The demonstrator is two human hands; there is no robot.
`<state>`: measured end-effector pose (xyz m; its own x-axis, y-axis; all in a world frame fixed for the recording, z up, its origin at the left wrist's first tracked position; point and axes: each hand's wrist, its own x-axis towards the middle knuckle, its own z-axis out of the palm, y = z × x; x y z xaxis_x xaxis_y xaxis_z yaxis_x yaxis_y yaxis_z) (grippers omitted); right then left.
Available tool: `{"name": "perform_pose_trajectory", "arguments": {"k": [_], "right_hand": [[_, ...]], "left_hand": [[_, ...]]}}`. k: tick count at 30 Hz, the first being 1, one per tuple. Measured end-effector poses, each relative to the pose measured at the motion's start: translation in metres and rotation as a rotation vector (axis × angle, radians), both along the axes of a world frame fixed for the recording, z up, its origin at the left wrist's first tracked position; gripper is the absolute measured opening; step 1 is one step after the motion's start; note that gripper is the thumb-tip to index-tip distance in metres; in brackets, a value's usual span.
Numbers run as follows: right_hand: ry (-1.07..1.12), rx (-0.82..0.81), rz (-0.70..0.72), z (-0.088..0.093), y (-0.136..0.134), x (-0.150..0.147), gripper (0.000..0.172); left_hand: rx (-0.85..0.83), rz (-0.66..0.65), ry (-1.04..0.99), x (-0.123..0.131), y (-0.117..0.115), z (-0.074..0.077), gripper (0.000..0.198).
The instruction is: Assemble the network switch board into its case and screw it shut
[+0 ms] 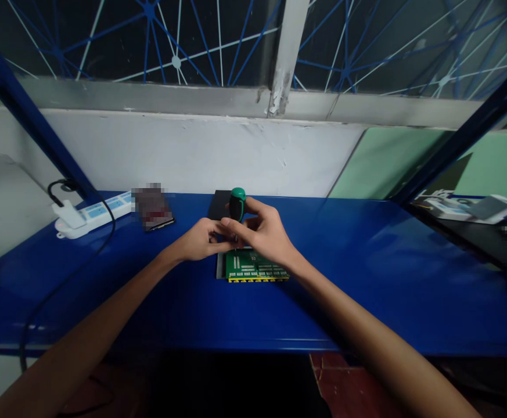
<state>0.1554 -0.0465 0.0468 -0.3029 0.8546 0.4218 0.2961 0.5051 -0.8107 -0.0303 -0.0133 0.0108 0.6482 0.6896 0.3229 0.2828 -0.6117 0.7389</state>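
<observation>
A screwdriver (237,204) with a green and black handle stands upright over the left part of a green circuit board (247,262). The fingers of my right hand (267,231) are wrapped round its lower handle. My left hand (198,239) is closed close beside the shaft, its fingertips pinched together near the board's upper left corner; what they hold, if anything, is hidden. The board has a yellow connector strip (257,279) along its near edge and lies on a grey plate (220,266). My right hand covers the board's far right part.
Behind my hands lies a dark flat box (219,203). A white power strip (94,216) with a plugged-in black cable (76,270) is on the left, beside a blurred dark object (154,208). Blue frame posts rise at both sides of the blue table (344,255); papers and devices lie far right.
</observation>
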Motion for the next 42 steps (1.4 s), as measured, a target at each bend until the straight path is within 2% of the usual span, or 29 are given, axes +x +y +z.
{"name": "perform_pose_trajectory", "arguments": {"k": [8, 11, 18, 24, 31, 38, 42], "right_hand": [[0.008, -0.021, 0.014, 0.0009, -0.0011, -0.0006, 0.033], [0.017, -0.017, 0.02, 0.001, -0.0011, -0.0001, 0.029], [-0.02, -0.013, 0.026, 0.0027, -0.0002, 0.0011, 0.028], [0.013, -0.013, 0.017, 0.0, 0.0, -0.0002, 0.031], [0.007, -0.031, 0.031, 0.0005, 0.0005, 0.0007, 0.029], [0.023, -0.035, 0.032, 0.0013, 0.0, 0.0004, 0.028], [0.029, -0.043, 0.059, 0.0025, -0.0001, 0.0005, 0.024]], "left_hand": [[-0.054, 0.041, -0.045, 0.0021, -0.0006, -0.0011, 0.016], [-0.054, 0.067, -0.047, 0.0029, -0.0023, 0.0007, 0.016], [0.035, 0.011, 0.021, 0.0008, -0.0023, 0.0029, 0.015], [-0.011, 0.058, -0.012, 0.0019, -0.0019, 0.0011, 0.017], [0.023, -0.001, 0.028, 0.0008, -0.0041, 0.0043, 0.017], [-0.055, 0.046, -0.027, 0.0026, -0.003, 0.0018, 0.015], [-0.047, 0.023, 0.002, 0.0019, -0.0036, 0.0024, 0.017]]}}
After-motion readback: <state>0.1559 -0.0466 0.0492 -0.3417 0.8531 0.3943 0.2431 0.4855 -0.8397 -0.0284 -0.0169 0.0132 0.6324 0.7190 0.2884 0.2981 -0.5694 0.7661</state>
